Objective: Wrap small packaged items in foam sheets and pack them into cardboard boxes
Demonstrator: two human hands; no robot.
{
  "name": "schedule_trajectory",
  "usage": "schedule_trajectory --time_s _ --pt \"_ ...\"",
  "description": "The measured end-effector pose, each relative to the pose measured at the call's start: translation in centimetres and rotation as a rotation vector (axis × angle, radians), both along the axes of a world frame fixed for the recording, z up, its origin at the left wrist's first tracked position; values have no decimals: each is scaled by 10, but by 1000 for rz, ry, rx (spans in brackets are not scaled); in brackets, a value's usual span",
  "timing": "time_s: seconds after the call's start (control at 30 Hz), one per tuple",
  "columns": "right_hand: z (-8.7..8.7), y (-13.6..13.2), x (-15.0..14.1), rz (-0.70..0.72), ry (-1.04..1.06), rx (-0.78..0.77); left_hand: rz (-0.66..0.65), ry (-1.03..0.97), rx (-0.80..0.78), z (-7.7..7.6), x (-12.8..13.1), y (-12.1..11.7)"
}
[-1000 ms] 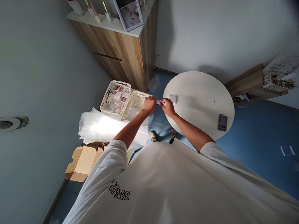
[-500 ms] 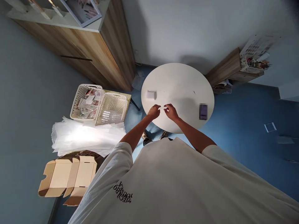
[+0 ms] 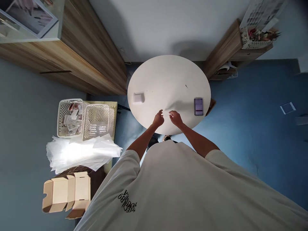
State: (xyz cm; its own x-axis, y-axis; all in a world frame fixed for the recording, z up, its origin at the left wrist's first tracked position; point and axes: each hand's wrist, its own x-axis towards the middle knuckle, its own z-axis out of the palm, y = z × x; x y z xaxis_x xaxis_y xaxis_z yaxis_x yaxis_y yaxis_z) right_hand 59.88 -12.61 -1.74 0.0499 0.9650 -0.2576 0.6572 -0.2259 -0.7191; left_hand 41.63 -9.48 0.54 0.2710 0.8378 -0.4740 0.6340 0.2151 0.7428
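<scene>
Grip state unclear: I cannot tell whether left hand (image 3: 158,119) or right hand (image 3: 176,118) closes on the faint, clear piece (image 3: 166,113) apparently between them, above the white table (image 3: 168,72). Probably light, stiff, slippery; best pinched by its ends.

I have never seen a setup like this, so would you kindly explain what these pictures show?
There is no machine here, only a person's two bare hands. One head-worn camera, looking forward and down, takes every picture. The left hand and right hand are close together over the near side of a round white table; whether they hold something small is too faint to tell. On the table lie a white block-shaped item at left and a device with a purplish screen at right.
</scene>
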Motion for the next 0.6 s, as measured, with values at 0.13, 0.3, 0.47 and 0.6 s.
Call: schedule_trajectory --time_s 0.13,0.3,0.47,0.6 --pt "-12 -8 4 -42 -3 -52 10 -8 -86 -9 8 -6" --pt "-28 -16 5 -71 -1 -85 8 -42 -142 -24 9 -9" --pt "-32 -19 5 -86 -3 -126 6 -53 -158 -32 8 -10" --pt "-29 -20 3 -102 -2 -151 14 -28 -168 -34 7 -8"
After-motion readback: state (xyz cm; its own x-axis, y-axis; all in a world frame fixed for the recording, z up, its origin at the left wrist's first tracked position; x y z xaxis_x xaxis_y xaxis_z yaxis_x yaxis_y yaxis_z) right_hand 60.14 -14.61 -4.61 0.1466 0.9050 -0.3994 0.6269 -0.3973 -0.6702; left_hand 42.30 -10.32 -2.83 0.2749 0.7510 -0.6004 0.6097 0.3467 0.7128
